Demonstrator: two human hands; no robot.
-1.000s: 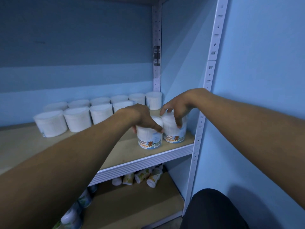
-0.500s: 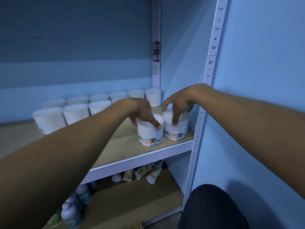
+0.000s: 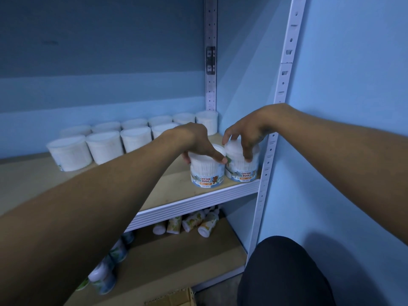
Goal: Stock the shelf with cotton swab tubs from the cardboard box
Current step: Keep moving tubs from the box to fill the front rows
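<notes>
At front right corner of shelf (image 3: 198, 200): left hand (image 3: 194, 142) pinching lid rim of left tub (image 3: 206, 173), right hand (image 3: 247, 133) fingertips clamped on right tub (image 3: 244, 171) top. Both tubs stand touching, labels turned outward, probably for shoppers. Print reads "COTTON BUDS"; smaller text unreadable. Back rows (image 3: 106, 144) show plain sides.

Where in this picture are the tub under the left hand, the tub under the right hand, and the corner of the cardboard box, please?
Left tub (image 3: 207, 177): head view, on its printed label.
Right tub (image 3: 244, 172): head view, on its front label.
Cardboard box (image 3: 176, 299): head view, on the flap at the bottom edge.
</notes>
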